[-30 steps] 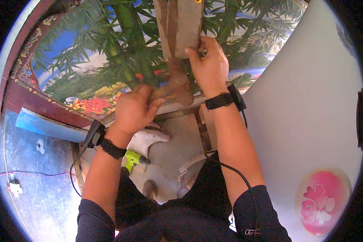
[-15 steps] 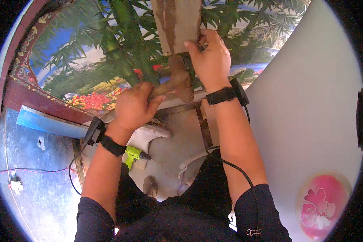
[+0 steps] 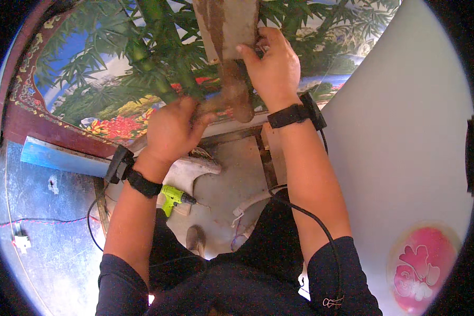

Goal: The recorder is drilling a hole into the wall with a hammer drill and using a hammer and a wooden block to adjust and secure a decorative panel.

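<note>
My left hand [image 3: 171, 126] is closed around the handle of a brown hammer, slightly blurred by motion. The hammer head [image 3: 240, 105] lies just below the lower end of a pale, brown-stained wooden board [image 3: 226, 29]. At that board's right edge is my right hand [image 3: 275, 66], thumb on the face and fingers curled round the side. Whether a small thing sits between those fingers I cannot make out. Behind both hands spreads a large panel [image 3: 116, 100] painted with bamboo, red flowers and water, set in a dark red ornamented frame.
A lime-green cordless drill [image 3: 174, 199] lies low between my legs, near a pale curved piece [image 3: 195, 171]. A blue strip [image 3: 63, 158] juts out at left. To the right rises a smooth pale surface with a pink flower design [image 3: 424, 271]. Cables run from my wrist straps.
Both hands, the hammer and the board have shifted slightly up in the view. My left hand and the hammer are more blurred; the right hand keeps its hold on the board's edge.
</note>
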The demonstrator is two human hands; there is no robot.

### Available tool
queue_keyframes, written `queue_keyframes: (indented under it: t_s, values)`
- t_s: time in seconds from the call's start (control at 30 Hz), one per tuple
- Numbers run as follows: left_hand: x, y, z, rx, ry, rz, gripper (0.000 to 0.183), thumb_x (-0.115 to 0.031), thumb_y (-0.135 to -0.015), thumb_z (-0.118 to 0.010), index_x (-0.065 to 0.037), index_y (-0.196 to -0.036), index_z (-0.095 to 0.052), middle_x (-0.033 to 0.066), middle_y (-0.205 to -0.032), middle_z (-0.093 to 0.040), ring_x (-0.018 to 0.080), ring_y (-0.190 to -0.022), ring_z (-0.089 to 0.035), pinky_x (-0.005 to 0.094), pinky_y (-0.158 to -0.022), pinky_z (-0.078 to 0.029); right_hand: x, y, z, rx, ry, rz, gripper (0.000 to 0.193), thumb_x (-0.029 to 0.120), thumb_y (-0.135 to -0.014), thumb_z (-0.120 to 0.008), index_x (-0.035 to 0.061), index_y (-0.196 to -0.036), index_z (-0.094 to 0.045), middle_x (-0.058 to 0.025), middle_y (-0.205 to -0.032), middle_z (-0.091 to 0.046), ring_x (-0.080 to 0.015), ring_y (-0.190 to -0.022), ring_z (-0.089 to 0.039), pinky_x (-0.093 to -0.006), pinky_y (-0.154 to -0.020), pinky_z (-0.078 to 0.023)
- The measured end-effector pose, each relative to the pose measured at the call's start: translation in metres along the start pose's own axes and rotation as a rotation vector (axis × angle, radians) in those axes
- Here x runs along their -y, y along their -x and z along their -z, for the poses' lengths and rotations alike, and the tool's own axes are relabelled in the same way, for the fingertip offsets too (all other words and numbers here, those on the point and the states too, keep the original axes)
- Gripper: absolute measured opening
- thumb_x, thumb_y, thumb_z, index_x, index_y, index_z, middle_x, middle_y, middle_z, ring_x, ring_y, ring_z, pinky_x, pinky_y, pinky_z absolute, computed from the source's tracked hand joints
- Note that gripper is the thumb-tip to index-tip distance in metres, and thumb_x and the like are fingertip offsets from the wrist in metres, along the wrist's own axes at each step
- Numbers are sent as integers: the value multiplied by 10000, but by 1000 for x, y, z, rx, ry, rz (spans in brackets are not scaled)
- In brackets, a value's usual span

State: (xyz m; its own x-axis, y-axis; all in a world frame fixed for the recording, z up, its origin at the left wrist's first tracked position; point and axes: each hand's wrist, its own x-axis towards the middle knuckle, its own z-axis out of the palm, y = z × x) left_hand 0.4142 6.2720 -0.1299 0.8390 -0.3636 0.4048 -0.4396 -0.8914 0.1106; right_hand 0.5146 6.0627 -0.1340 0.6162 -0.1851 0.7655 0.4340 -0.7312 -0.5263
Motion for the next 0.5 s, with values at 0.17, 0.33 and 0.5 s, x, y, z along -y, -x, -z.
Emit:
queue_keyframes:
  t_s: [0.17,0.33,0.5]
  values:
    - [-2,0,1,17,25,62,359,-399,-895,-652,-49,-901,-571,201,-716,-608,433,-687,-618,514,-587,-476,1,0,0,18,-16,-7,469,323,-746,-799,48,-1082,-622,-146,-960,-676,-342,-867,-653,-427,-757,-533]
    - [3,0,-7,4,19,76,395,-437,-885,-651,-50,-902,-579,189,-744,-617,414,-681,-628,499,-575,-485,4,-2,7,79,-40,-61,477,319,-748,-793,52,-1107,-625,-182,-1021,-664,-377,-939,-650,-456,-800,-545]
    - [0,0,-3,37,-22,103,437,-480,-876,-647,-48,-879,-581,184,-775,-627,404,-683,-638,492,-572,-492,3,-3,6,107,-23,-62,498,343,-753,-790,59,-1127,-626,-189,-1044,-663,-377,-975,-646,-461,-821,-540]
